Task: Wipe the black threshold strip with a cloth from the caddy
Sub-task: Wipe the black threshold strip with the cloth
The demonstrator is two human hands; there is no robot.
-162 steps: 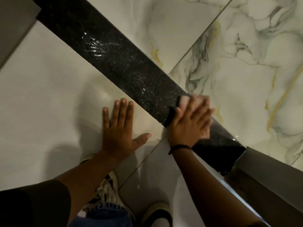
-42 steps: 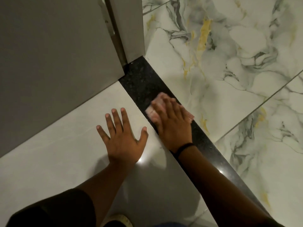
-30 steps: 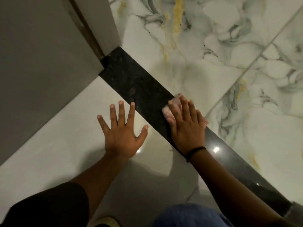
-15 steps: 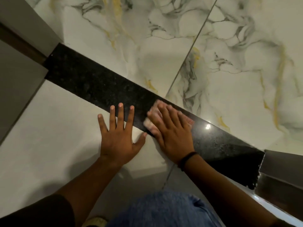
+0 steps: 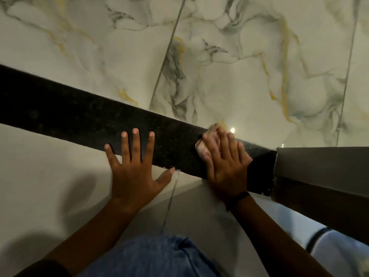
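Note:
The black threshold strip (image 5: 79, 114) runs across the floor from the left edge down to the right, speckled and dull. My right hand (image 5: 227, 166) presses a pale pink cloth (image 5: 203, 150) flat onto the strip near its right end; only the cloth's left part shows past my fingers. My left hand (image 5: 133, 172) lies flat with fingers spread, palm on the plain white tile and fingertips on the strip's near edge. The caddy is not in view.
Marbled white tiles with grey and gold veins (image 5: 239, 66) lie beyond the strip. A grey door frame (image 5: 323, 166) stands where the strip ends at the right. My blue-jeaned knee (image 5: 151, 256) is at the bottom, a white object (image 5: 339, 254) at the lower right.
My right hand has slid the cloth along the strip from its left end toward the right, close to the grey frame. My left hand stays flat, its fingertips now on the strip.

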